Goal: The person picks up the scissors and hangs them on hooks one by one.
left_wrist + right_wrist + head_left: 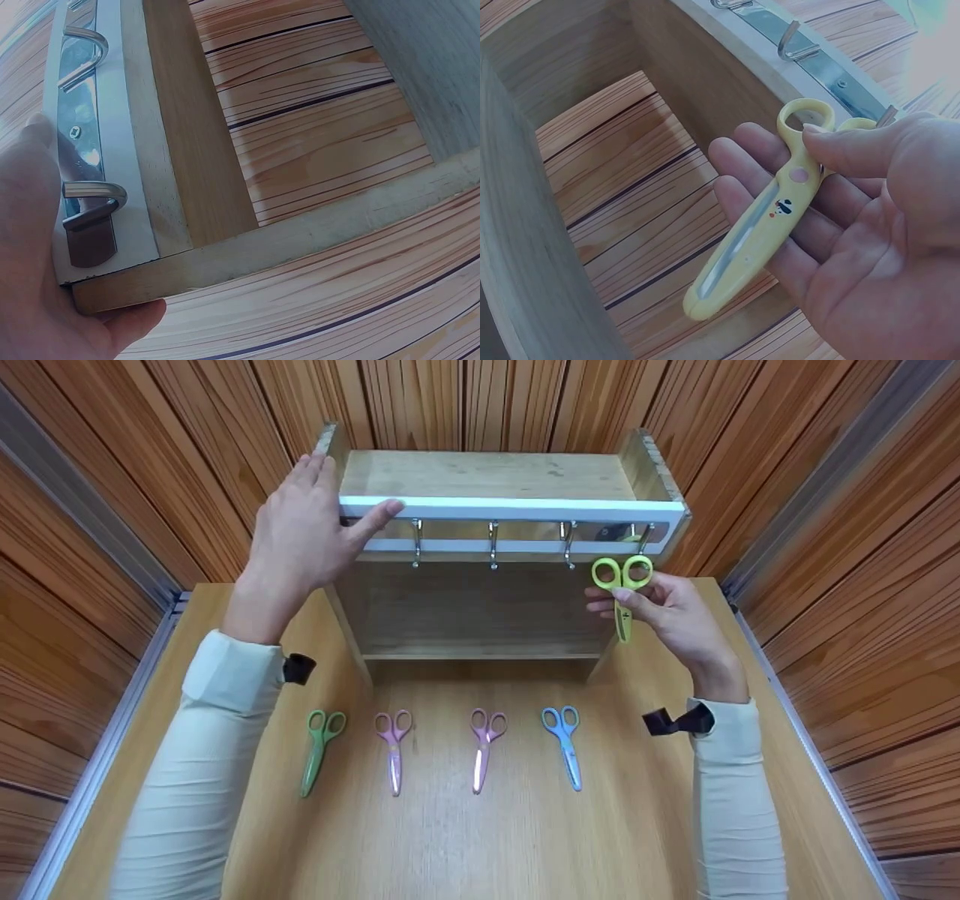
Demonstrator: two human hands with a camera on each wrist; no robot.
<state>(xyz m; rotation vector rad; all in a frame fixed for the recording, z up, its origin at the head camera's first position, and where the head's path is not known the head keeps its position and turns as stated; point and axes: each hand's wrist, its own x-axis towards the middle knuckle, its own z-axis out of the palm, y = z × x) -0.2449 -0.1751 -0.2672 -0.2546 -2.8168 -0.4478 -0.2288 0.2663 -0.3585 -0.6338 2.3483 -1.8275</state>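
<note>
A pair of yellow scissors (623,619) is pinched in my right hand (686,619), loops up and blades down, just below the rightmost hook (646,538). In the right wrist view the thumb presses the scissors (754,240) against the fingers, and a small animal print shows on the blade cover. My left hand (300,529) grips the upper left corner of a wooden rack (480,476). Its thumb lies on the white front rail (510,508), with the other fingers along the side board. Several metal hooks line the rail's shiny strip (82,127).
On the table (465,847), before the rack, lie green scissors (315,750), pink scissors (394,754), another pink pair (481,754) and blue scissors (566,746), spaced in a row. Wood-patterned walls (840,607) stand around the table.
</note>
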